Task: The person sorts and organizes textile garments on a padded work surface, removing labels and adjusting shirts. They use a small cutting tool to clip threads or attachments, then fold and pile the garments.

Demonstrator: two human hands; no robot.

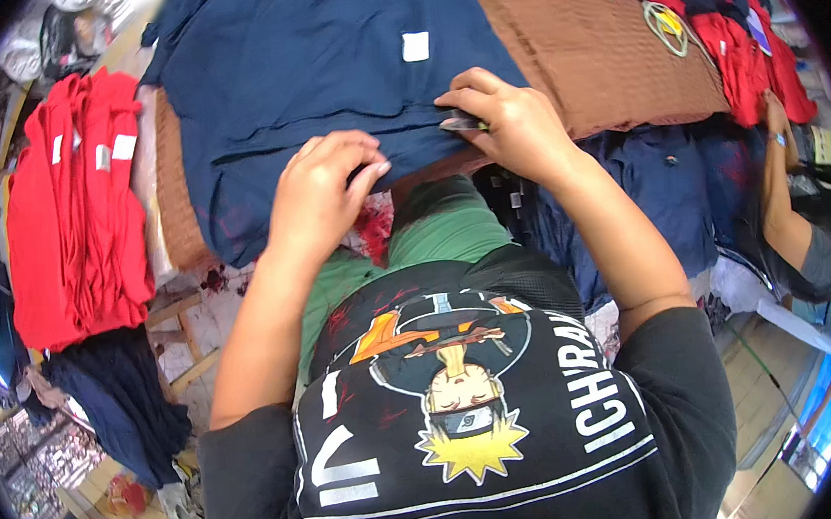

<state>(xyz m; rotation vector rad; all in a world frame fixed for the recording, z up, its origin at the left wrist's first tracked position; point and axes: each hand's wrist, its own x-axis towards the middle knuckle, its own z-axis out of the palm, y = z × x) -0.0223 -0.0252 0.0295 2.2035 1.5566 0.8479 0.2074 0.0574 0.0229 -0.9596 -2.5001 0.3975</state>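
Observation:
A navy blue garment [319,60] with a small white label [416,47] lies spread before me, its near part creased in a fold. My left hand [329,173] is at the near edge of this cloth, fingers curled and thumb close to them, pinching the fabric. Over the garment's right side, my right hand [502,118] is closed round a small dark tool [463,121], which looks like thread snips. The fingers cover most of the tool, and its tip points left across the cloth.
Brown ribbed cloth [595,56] covers the work surface, with a looped pale cord [667,28] on it. Red garments [75,210] hang at left, more red ones [734,63] lie at far right. Navy clothes [628,201] hang beside my right arm. Another person's arm [775,169] shows at right.

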